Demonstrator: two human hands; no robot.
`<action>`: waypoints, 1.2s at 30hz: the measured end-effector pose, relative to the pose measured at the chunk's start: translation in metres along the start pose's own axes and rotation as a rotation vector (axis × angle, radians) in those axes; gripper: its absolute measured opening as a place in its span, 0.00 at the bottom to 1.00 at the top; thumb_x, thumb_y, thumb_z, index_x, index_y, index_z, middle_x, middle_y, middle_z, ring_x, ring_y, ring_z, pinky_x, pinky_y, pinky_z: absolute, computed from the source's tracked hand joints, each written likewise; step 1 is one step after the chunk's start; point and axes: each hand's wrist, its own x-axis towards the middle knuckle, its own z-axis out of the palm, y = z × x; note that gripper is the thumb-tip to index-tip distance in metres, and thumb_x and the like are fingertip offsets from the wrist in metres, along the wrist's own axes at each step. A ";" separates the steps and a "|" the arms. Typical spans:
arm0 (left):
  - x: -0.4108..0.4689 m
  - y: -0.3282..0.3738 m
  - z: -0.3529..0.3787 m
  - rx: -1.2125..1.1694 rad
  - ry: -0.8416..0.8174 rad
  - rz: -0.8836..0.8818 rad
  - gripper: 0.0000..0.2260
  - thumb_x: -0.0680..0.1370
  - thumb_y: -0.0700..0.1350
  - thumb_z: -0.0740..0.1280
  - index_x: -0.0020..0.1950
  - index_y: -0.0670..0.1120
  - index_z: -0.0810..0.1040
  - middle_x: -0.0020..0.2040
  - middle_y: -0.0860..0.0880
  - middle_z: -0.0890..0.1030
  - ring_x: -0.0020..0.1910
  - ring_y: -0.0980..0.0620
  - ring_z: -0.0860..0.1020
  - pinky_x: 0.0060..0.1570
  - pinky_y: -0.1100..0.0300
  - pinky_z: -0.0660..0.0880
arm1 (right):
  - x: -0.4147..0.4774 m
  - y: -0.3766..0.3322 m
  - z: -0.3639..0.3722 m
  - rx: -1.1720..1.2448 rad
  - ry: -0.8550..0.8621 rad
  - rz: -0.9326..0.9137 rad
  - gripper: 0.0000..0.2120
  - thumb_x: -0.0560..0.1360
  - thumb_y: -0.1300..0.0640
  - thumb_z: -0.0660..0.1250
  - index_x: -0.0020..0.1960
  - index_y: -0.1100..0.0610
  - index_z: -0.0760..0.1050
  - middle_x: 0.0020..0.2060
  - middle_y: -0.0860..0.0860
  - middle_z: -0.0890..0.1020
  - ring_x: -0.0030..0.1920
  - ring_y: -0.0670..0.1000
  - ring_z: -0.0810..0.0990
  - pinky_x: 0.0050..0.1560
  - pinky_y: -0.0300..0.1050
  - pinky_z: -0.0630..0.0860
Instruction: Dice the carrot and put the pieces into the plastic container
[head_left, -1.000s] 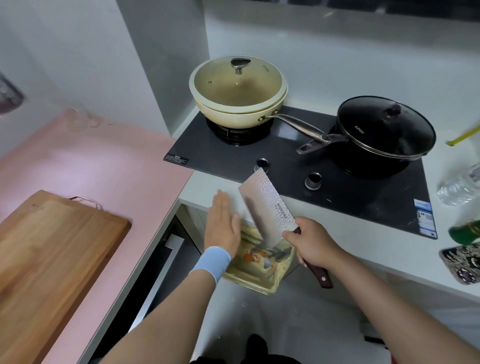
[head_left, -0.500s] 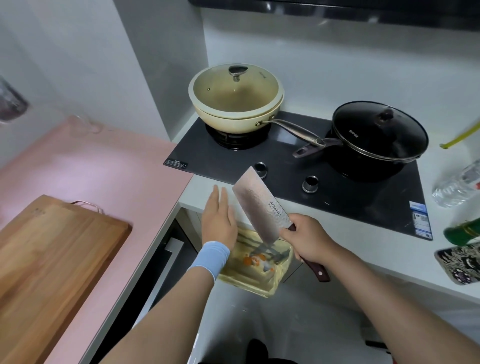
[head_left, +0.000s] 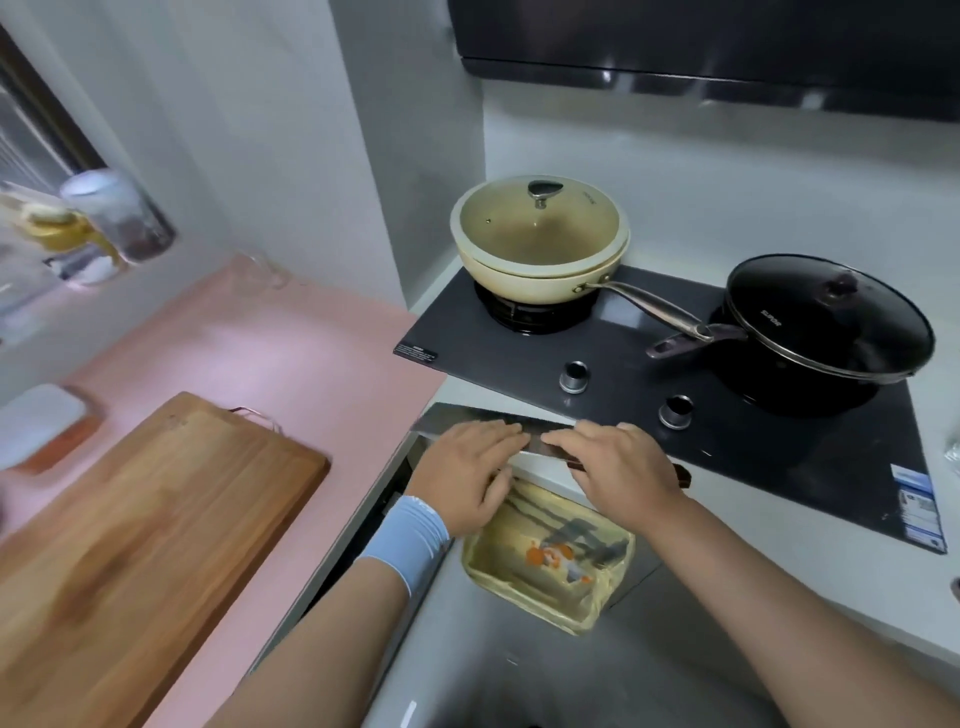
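So the left hand (head_left: 467, 467) lies flat, fingers straight, on the wide steel cleaver (head_left: 457, 415). The right hand (head_left: 618, 467) covers its dark handle end, and I can't tell if it's actually gripping. The orange diced carrot pieces (head_left: 545, 555) sit in the yellowish plastic container (head_left: 519, 587) right below both hands.

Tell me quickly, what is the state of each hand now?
Left hand: open, straight fingers resting on the cleaver blade.
Right hand: closed on the cleaver, covering its handle.
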 end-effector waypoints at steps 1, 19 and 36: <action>-0.007 -0.010 -0.002 0.011 0.001 0.000 0.19 0.75 0.44 0.61 0.65 0.45 0.78 0.64 0.47 0.79 0.61 0.46 0.77 0.63 0.51 0.72 | 0.006 -0.006 0.001 -0.018 -0.003 -0.013 0.19 0.63 0.61 0.79 0.50 0.48 0.79 0.36 0.43 0.80 0.31 0.49 0.78 0.35 0.44 0.69; -0.275 -0.189 -0.172 0.165 0.118 -0.790 0.11 0.71 0.45 0.68 0.51 0.52 0.85 0.47 0.53 0.82 0.46 0.47 0.80 0.38 0.57 0.79 | 0.193 -0.316 0.067 0.053 -0.180 -0.595 0.17 0.77 0.50 0.59 0.63 0.39 0.78 0.43 0.48 0.82 0.40 0.53 0.80 0.46 0.49 0.59; -0.428 -0.198 -0.171 0.122 -0.048 -1.286 0.18 0.77 0.50 0.68 0.67 0.56 0.76 0.67 0.59 0.73 0.67 0.56 0.69 0.59 0.68 0.62 | 0.241 -0.439 0.170 0.038 -0.477 -0.929 0.32 0.84 0.64 0.53 0.78 0.32 0.57 0.61 0.49 0.71 0.61 0.56 0.66 0.68 0.50 0.63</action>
